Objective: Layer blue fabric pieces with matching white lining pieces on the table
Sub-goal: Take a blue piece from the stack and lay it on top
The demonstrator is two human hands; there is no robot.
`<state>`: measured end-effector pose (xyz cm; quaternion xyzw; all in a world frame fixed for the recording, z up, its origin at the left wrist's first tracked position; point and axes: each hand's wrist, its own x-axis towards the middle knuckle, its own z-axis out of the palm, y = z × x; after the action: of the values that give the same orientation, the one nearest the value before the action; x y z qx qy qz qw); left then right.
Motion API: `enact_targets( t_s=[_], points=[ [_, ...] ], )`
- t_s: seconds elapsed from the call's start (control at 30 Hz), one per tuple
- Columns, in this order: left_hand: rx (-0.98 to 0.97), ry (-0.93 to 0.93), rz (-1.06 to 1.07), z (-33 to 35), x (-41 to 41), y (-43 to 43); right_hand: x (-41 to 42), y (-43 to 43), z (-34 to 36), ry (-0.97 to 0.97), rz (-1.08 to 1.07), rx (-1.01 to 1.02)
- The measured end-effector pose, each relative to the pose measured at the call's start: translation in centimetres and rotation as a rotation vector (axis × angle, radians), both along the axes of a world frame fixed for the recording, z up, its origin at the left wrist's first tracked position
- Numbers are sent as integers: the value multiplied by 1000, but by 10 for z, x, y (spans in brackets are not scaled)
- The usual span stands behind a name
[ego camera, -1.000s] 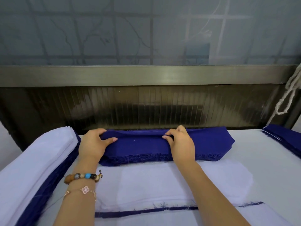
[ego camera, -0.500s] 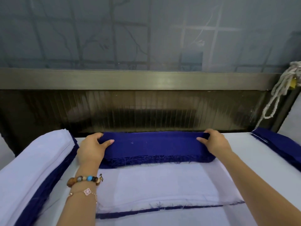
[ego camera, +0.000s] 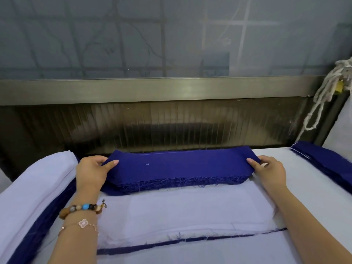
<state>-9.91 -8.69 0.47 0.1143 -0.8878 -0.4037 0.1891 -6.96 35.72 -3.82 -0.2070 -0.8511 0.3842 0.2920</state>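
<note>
A thick stack of blue fabric pieces [ego camera: 181,168] lies across the far side of the table, frayed edge toward me. My left hand [ego camera: 91,172] pinches the top blue piece at its left end, thumb on top. My right hand [ego camera: 270,172] pinches the same piece at its right end. In front of the stack lies a white lining piece [ego camera: 181,210] on a layered pile, with a blue edge [ego camera: 171,244] showing beneath it.
A tall pile of white lining with blue beneath [ego camera: 28,197] sits at the left. More blue pieces [ego camera: 327,161] lie at the far right. A metal rail and ribbed dark panel [ego camera: 171,126] back the table. A white cord [ego camera: 322,103] hangs at the right.
My right hand slid from the middle of the blue stack to its right end, and now both hands hold the top piece by its ends. The left hand stayed put.
</note>
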Motion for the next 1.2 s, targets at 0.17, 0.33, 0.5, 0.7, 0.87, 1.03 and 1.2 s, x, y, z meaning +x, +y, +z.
enact_targets(
  t_s=[0.17, 0.33, 0.5, 0.7, 0.87, 1.03, 1.2],
  points=[
    [-5, 16, 21, 0, -1, -2, 6, -2, 3, 85, 9, -51],
    [93, 103, 10, 19, 6, 0, 10, -8, 15, 121, 29, -114],
    [56, 165, -13, 47, 34, -2, 20, -11, 30, 131, 23, -169],
    [3, 135, -19, 50, 85, -9, 67, -12, 43, 80, 122, -233],
    [3, 85, -82, 33, 127, -21, 117, -9, 38, -115, 153, -164],
    [45, 19, -150, 11, 163, -30, 168, -8, 24, -168, 135, -177],
    [102, -81, -210, -11, 187, -41, 211, -13, 10, -101, 182, -190]
  ],
)
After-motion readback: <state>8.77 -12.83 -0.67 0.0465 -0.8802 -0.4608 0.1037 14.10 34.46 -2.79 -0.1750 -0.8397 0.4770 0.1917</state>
